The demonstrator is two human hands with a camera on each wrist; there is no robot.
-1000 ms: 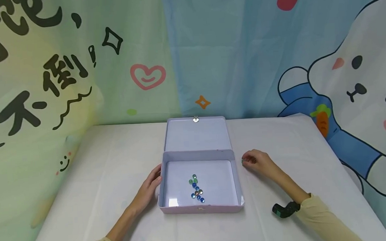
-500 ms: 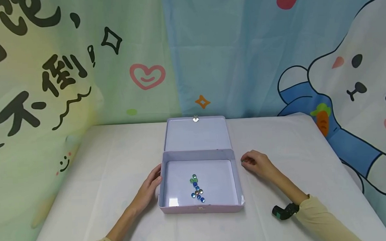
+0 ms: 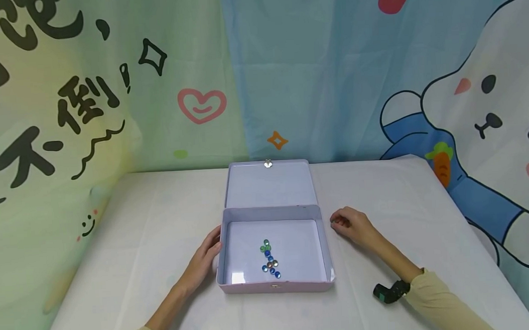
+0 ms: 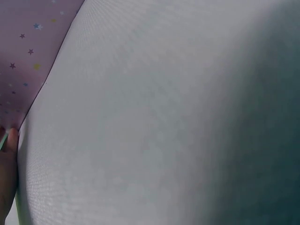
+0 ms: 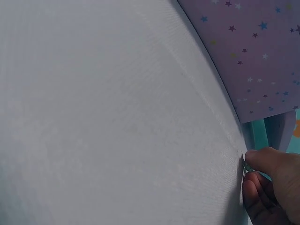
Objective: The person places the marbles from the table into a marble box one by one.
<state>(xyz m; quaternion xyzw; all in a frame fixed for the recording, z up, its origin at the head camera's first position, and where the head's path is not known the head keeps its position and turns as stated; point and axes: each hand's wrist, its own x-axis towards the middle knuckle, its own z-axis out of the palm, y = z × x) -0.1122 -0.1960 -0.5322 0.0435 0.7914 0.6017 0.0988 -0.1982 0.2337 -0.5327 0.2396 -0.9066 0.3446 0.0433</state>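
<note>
An open lilac tin box (image 3: 275,287) stands on the table, its lid (image 3: 270,184) folded back. Several green, blue and amber glass marbles (image 3: 270,258) lie in a loose line on its floor. My left hand (image 3: 203,260) rests against the box's left wall, fingers fairly straight; only a bit of that hand (image 4: 8,164) shows at the edge of the left wrist view. Right of the box, my right hand (image 3: 355,225) is low over the cloth with curled fingers. In the right wrist view its thumb and fingertips pinch a small greenish glass marble (image 5: 247,166), mostly hidden.
A white cloth (image 3: 167,200) covers the table. Behind it hangs a printed curtain (image 3: 286,74) with a cartoon rabbit and hearts. Black wrist devices (image 3: 391,291) sit on both forearms. The box's outer wall (image 5: 253,56) is pink with stars.
My right hand has shifted very slightly left with the marble in it. The upper marbles in the box have moved a touch to the right. My left hand stays put.
</note>
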